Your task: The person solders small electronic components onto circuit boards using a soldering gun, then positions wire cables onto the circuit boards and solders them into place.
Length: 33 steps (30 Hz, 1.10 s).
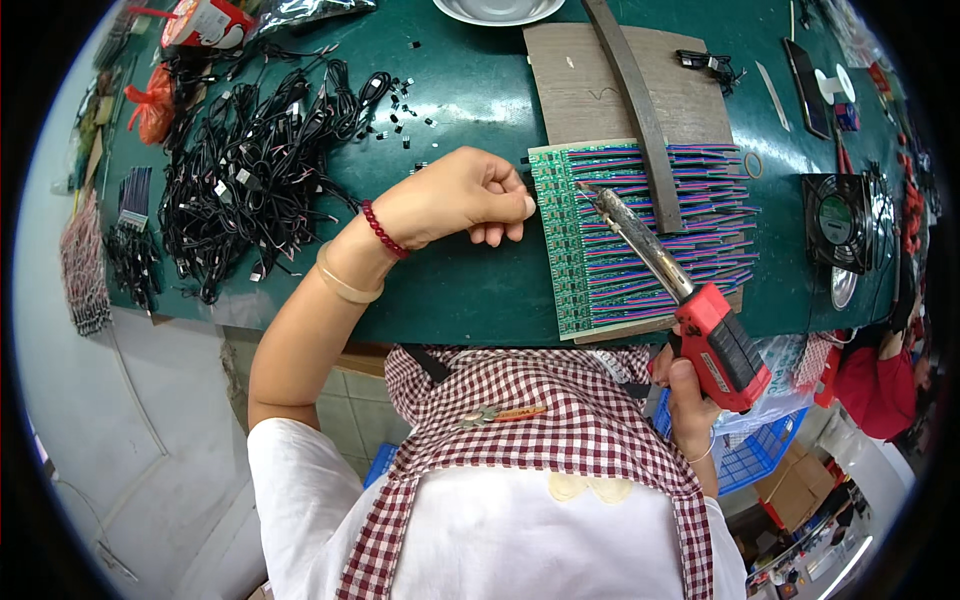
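My right hand (pixel 688 392) is wrapped round the red and black handle of a soldering iron (pixel 722 350). The iron's dark, worn tip rests at or just over the upper part of a green circuit board panel (pixel 562 240). Rows of blue, pink and black wires (pixel 700 262) run rightward from that panel. Just left of the panel's edge is my left hand (pixel 475 200), its fingers curled and thumb pressed to the index finger. Whatever it may pinch is too small to make out. A grey bar (pixel 640 110) lies across the wires, pressing over a brown board (pixel 575 95).
A big heap of black cables (pixel 250 180) covers the table's left side, with small black parts (pixel 400 100) scattered beside it. A metal bowl (pixel 500 10) stands at the far edge. To the right are a black fan (pixel 838 222), a phone (pixel 806 88) and a white spool (pixel 836 85).
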{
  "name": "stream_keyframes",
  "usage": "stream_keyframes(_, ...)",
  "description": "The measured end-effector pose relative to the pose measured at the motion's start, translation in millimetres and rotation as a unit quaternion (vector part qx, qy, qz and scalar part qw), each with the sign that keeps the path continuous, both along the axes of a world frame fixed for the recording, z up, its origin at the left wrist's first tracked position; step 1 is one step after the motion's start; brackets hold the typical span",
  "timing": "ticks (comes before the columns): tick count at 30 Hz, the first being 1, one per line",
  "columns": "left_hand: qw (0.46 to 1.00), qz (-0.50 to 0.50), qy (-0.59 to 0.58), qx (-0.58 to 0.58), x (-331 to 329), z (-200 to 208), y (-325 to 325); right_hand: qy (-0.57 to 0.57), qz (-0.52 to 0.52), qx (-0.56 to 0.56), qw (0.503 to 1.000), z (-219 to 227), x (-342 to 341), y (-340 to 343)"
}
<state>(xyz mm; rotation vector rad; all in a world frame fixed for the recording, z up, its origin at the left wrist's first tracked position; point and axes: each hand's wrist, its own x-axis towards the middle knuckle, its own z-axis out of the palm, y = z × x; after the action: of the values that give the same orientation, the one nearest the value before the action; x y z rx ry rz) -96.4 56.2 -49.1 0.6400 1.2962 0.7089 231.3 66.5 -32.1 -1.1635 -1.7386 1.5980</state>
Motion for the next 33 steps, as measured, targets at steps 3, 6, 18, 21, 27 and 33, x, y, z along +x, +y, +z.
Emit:
stream_keyframes(3,0.986,-0.052,0.155,0.04,-10,12,-6,0.009,-0.02,0.01,1.0,2,-2,-1)
stream_keyframes(6,0.957,-0.04,0.28,0.055,-21,25,-16,0.02,-0.015,0.0,1.0,3,-1,3)
stream_keyframes(18,0.774,-0.023,0.601,0.197,-6,8,-36,0.064,-0.036,-0.021,0.997,12,-13,4)
stream_keyframes(21,0.972,0.153,0.118,0.137,16,26,-35,0.128,-0.055,-0.085,0.987,20,-26,5)
stream_keyframes(27,0.942,0.241,-0.174,0.157,73,24,-43,0.049,0.036,-0.094,0.994,41,-76,14)
stream_keyframes(33,0.946,0.244,-0.15,0.154,98,32,-54,0.045,0.012,-0.132,0.99,35,-86,11)
